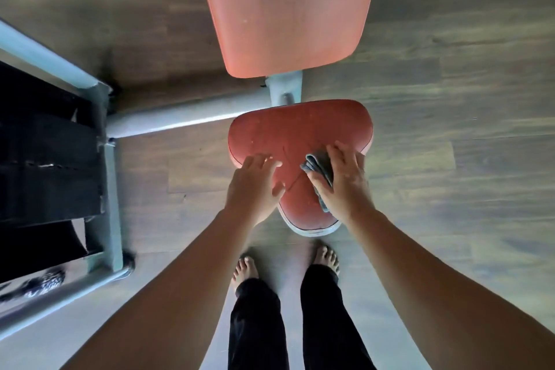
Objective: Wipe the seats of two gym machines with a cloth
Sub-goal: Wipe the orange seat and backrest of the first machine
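Note:
A red padded seat of a gym machine lies below me, wide at the far end and narrow toward my feet, its surface scuffed and dusty. My right hand presses a folded grey cloth flat onto the seat's right half, thumb at the cloth's near edge. My left hand rests with spread fingers on the seat's left edge and holds nothing. The machine's orange-red back pad stands beyond the seat.
A pale grey metal frame runs left from the seat post to a black weight stack. My bare feet stand on the wood-look floor just in front of the seat.

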